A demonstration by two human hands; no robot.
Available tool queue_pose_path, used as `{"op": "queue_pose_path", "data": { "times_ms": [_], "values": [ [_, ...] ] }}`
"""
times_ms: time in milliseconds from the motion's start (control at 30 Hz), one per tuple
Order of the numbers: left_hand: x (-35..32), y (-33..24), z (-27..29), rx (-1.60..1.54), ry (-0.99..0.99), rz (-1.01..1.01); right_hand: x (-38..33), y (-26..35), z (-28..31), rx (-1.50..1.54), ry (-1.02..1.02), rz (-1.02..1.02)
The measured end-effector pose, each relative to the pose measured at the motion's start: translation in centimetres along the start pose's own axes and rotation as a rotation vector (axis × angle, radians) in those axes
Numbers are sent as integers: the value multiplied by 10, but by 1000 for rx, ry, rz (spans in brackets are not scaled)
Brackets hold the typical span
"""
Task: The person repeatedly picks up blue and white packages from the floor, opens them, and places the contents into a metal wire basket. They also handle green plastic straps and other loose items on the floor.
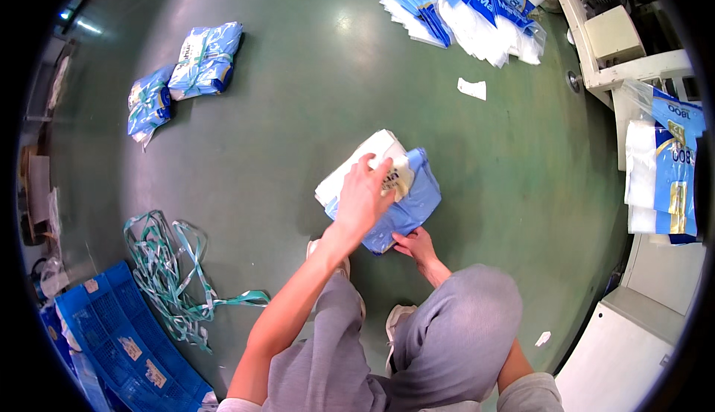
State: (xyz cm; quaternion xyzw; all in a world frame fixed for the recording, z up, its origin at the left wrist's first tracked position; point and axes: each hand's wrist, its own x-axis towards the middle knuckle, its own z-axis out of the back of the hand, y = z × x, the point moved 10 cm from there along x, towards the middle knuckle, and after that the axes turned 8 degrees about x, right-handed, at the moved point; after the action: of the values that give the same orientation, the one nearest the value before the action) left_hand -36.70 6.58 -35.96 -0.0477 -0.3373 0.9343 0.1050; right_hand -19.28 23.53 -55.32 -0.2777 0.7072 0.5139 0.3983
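A folded stack of blue and white plastic bags [415, 202] lies on the green floor in front of my knees. My left hand [363, 197] presses flat on top of the stack, fingers spread. At the stack's near edge, my right hand [414, 245] grips the blue plastic with fingers curled under it. I am crouched, grey trousers and light shoes below the stack.
Two tied bundles of bags [205, 59] [150, 101] lie at the far left. A loose pile of bags [468, 8] sits at the top. Green straps [165, 264] tangle beside a blue crate [123, 345]. Hanging bags [665, 173] and white furniture [624, 54] stand right.
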Motion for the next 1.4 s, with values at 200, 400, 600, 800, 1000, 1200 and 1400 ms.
{"op": "queue_pose_path", "data": {
  "times_ms": [200, 400, 600, 800, 1000, 1200, 1400],
  "values": [
    [-40, -56, -15, 56, 400, -148, -13, 10, -10, 20, 106, 98],
    [-67, -51, -44, -8, 636, -45, -11, 12, 23, 73, 105, 120],
    [-70, -48, -36, 44, 594, -26, -35, 169, 96, -33, -277, 523],
    [-86, -71, -54, 139, 524, -150, -49, 300, -32, -863, 7, 918],
    [-89, -87, -51, 170, 531, -174, -7, 212, -202, -1758, 557, 1336],
    [-97, -88, -59, 184, 600, -191, 56, 169, -228, -2071, 571, 1221],
    [-96, -90, -43, 237, 648, -454, 90, 192, -178, -2189, 490, 831]
  ]
}}
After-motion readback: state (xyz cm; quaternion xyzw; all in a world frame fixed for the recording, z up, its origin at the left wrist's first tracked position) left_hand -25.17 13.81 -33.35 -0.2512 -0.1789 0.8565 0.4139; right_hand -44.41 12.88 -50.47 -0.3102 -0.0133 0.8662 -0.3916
